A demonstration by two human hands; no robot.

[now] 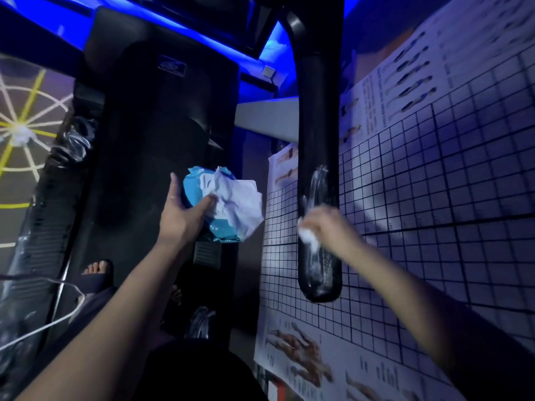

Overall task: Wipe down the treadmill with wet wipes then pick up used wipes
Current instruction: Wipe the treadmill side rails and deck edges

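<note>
A black treadmill handrail (pixel 318 157) runs down the right of centre, with wet streaks along its lower end. My right hand (pixel 330 227) presses a bunched white wipe (pixel 307 235) against the rail. My left hand (pixel 185 212) holds a blue wet-wipe pack (pixel 197 192) over the dark treadmill belt (pixel 150 157), and a crumpled white wipe (pixel 240 204) sticks out of the pack. The belt stretches away below both arms.
A large exercise poster with a black grid (pixel 434 198) covers the wall right behind the rail. My bare foot (pixel 97 270) stands on the left side rail, next to a white cord (pixel 52 322). Blue light glows at the top. A yellow-lined floor pattern (pixel 23 131) lies at the left.
</note>
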